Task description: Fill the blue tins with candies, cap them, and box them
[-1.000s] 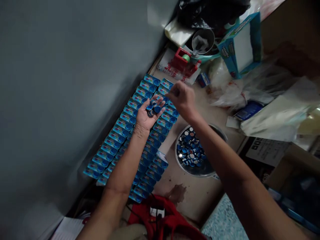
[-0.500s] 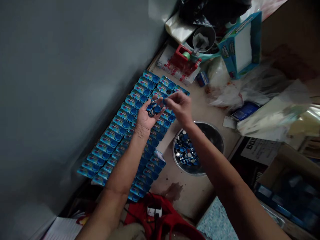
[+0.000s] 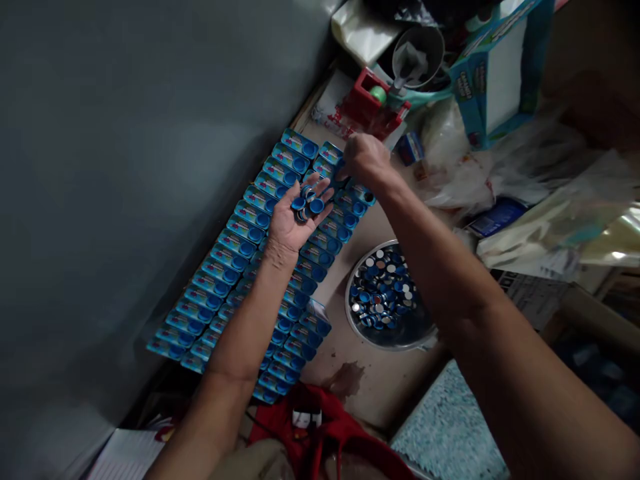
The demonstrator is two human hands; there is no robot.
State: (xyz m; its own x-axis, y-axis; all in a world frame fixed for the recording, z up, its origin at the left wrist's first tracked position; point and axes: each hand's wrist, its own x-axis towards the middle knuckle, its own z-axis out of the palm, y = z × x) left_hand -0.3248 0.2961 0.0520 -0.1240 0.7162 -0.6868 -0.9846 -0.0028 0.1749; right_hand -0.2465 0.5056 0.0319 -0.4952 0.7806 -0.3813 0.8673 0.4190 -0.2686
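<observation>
My left hand [image 3: 289, 230] is palm up with its fingers partly spread, cradling several small blue caps [image 3: 315, 205] with silvery sides. Beneath it lie rows of flat blue printed packs [image 3: 220, 255], most with a round blue cap at one end. My right hand [image 3: 369, 160] is over the far right end of the rows, fingers bent down at a pack. Its fingertips are partly hidden, so anything pinched in them cannot be made out. One pack near that hand shows a dark round hole [image 3: 369, 197].
A metal bowl [image 3: 349, 320] holds many loose blue and silver caps [image 3: 383, 290]. Behind the rows stand a red tape dispenser [image 3: 364, 100], a grey pot [image 3: 434, 50] and a blue carton [image 3: 473, 107]. Plastic bags [image 3: 540, 233] lie at right. A grey wall [image 3: 125, 167] borders the left.
My right hand has moved from beside my left palm, away and slightly right, down onto the packs at the far end. My left hand keeps its caps, barely shifted.
</observation>
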